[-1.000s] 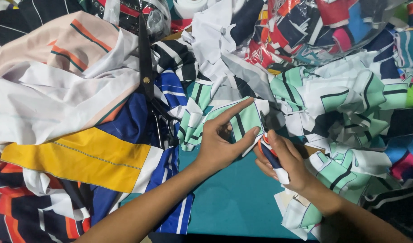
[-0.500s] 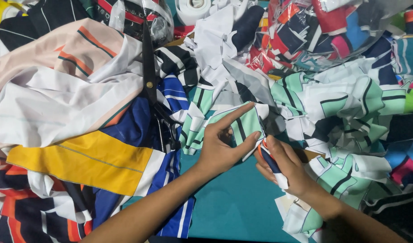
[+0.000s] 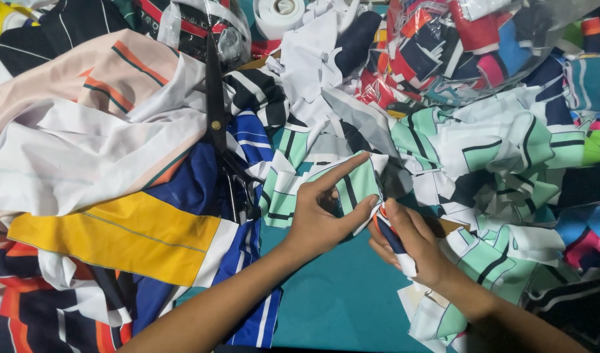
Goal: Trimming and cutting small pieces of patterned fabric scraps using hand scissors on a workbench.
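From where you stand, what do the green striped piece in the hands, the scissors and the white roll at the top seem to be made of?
Green striped piece: thin smooth printed cloth, likely synthetic; it creases softly between the left hand and right hand.
Scissors: dark metal blades with a brass-coloured pivot; handles look black-coated.
White roll: matte tape or ribbon wound on a core; which one is unclear.

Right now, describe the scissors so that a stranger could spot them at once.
Start at the big yellow fabric panel on the left of the teal table. Up and to the right of it, the scissors lie on the blue cloth, left of the left hand. They are the only hard thing in the pile: long black blades pointing away, with a brass pivot.
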